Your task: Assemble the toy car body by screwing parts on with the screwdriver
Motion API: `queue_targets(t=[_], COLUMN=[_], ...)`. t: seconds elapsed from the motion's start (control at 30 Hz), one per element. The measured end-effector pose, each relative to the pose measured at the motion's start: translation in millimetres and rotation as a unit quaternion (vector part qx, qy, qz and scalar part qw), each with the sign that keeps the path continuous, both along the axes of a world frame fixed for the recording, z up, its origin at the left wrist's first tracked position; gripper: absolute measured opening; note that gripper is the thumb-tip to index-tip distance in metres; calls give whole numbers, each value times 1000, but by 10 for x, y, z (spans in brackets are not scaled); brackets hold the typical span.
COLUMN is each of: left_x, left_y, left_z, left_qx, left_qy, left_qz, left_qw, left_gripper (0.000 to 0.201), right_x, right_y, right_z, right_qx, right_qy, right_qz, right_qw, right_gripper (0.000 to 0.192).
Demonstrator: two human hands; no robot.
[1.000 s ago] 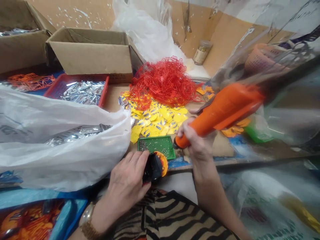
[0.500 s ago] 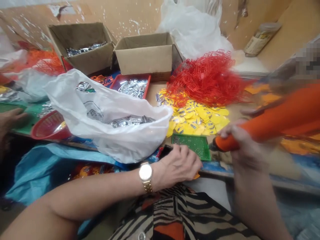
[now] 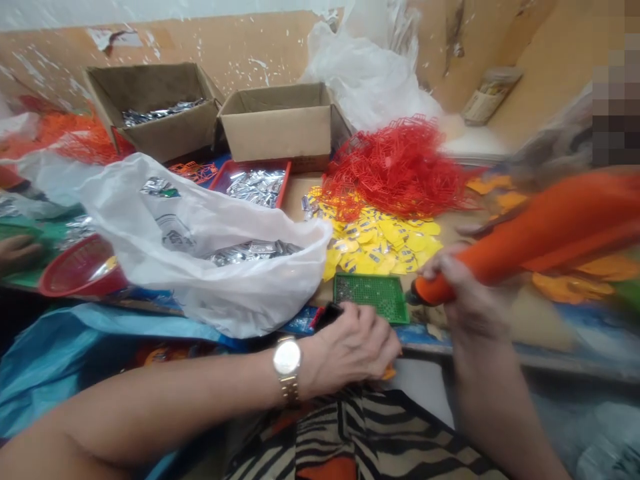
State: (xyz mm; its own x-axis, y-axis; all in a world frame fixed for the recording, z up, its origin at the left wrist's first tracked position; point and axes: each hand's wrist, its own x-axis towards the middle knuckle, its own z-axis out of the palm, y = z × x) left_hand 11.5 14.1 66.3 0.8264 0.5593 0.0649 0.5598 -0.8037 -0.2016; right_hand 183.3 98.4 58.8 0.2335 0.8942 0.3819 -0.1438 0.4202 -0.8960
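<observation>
My left hand [image 3: 353,343], with a gold watch at its wrist, is closed near the table's front edge. A small orange piece [image 3: 389,372] shows under its fingers; the rest is hidden. Beside its knuckles is a black object [image 3: 329,316], and I cannot tell whether the hand touches it. My right hand [image 3: 473,300] is wrapped around the front of a long orange tool [image 3: 540,233] with a dark tip; its exact kind is unclear. That tip points left, close to a green tray [image 3: 404,303] holding small greyish bits.
A white plastic bag [image 3: 250,290] with silver packets lies left of centre. Yellow pieces [image 3: 385,237] and a red plastic tangle [image 3: 400,167] lie behind the tray. Two cardboard boxes [image 3: 277,130] stand against the wall. Another person's hand [image 3: 20,253] is at far left, near a red basket [image 3: 75,273].
The view has shifted slightly, so the table's things appear lower and further left. Both hands keep their hold, and the orange tool's tip remains beside the green tray.
</observation>
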Motion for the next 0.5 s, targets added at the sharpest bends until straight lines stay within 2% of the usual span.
queue_targets(t=[0.1,0.17,0.2,0.23,0.3,0.37,0.43,0.5], left_x=[-67,-118,-142,-164,-206,-247,-280,-297], left_y=[-18,-47,-68,-93,-152,-219,-275,-300], left_z=[-2,-65,-118,-182,-333,-488,-601,-625], left_qx=[-130,-250,-305,-352,-456,-527,-559,-591], left_qy=[-56,-149,-221,-316,-450,-510,-555,-623], left_qz=[45,85,106,129,167,205,237,240], left_qw=[989,953,920,871,749,649,569,453], left_gripper=[34,49,55,65,72,75,83,81], right_x=[26,52,66,78,92,89,76,77], right_y=[32,74,100,127,183,235,274,288], right_z=[-19,-35,-42,-48,-48,-24,29,99], right_qx=[13,23,27,29,33,39,45,39], right_qy=[9,-2,-6,-9,-16,-26,-42,-79], right_qz=[1,-12,-17,-21,-28,-29,-36,-60], right_qw=[1000,1000,999,999,999,998,997,994], right_gripper=[27,25,24,24,24,23,21,20])
